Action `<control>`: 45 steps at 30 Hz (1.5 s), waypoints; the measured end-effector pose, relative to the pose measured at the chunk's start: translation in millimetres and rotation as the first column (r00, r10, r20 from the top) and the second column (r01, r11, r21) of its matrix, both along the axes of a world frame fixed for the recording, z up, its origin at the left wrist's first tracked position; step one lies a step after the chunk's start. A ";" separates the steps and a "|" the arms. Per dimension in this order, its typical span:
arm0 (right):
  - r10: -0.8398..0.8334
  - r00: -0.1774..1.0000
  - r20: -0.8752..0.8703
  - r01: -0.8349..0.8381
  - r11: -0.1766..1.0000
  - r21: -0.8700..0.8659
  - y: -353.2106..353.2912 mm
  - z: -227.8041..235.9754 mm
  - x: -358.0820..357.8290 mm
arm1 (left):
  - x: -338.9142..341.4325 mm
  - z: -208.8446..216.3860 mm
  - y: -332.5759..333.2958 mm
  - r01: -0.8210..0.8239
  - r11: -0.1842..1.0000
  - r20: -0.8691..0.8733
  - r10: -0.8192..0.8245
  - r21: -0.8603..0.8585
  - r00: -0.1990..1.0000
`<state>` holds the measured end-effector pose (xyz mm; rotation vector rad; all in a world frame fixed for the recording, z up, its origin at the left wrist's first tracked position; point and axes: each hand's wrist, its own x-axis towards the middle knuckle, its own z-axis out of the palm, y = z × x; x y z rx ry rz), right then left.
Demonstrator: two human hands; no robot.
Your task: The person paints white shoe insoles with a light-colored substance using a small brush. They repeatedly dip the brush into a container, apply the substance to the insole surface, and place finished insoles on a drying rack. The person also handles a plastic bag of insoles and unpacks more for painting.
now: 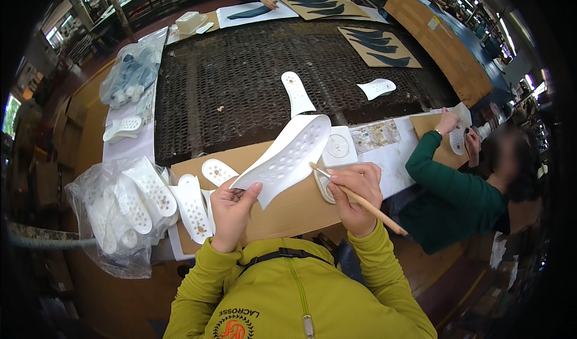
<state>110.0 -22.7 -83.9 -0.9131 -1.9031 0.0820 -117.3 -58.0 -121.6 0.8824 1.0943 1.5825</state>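
Observation:
A white perforated insole (288, 152) is tilted up over the cardboard sheet, its near end pinched between the thumb and fingers of my left hand (233, 210). My right hand (359, 198) grips a wooden-handled brush (368, 205), its bristle tip close to the insole's right edge; whether it touches I cannot tell. Just beyond my right hand stands a white plastic container (340, 146) with a round lid or opening, partly hidden by the hand. More white perforated insoles (193, 210) lie left of my left hand, on and beside the cardboard (300, 213).
A clear plastic bag (111, 219) with several insoles sits at the left. Two insoles, one upright-lying (296, 94) and one at right (377, 88), rest on the dark mesh surface (228, 80). A co-worker in a green sleeve (424, 158) handles an insole at right; another person's hand (268, 2) works at the far side.

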 end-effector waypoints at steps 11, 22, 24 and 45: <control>0.005 0.975 0.221 -0.039 0.988 0.151 -19.1 -13.6 -18.0 | 14.0 9.2 0.8 -0.018 0.999 0.086 0.021 -0.028 0.996; -0.059 0.972 0.226 0.019 0.984 0.178 -20.3 -12.6 -22.5 | 23.2 13.7 -1.0 -0.025 1.000 0.140 0.027 -0.014 0.990; -0.033 0.972 0.231 -0.008 0.985 0.173 -25.9 -17.6 -25.0 | 23.0 14.2 0.4 -0.032 0.999 0.157 0.035 -0.027 0.987; 0.247 0.944 0.220 -0.233 0.969 -0.088 -47.5 -50.1 -11.8 | 12.5 -4.4 19.3 0.023 0.982 0.359 0.047 -0.188 0.932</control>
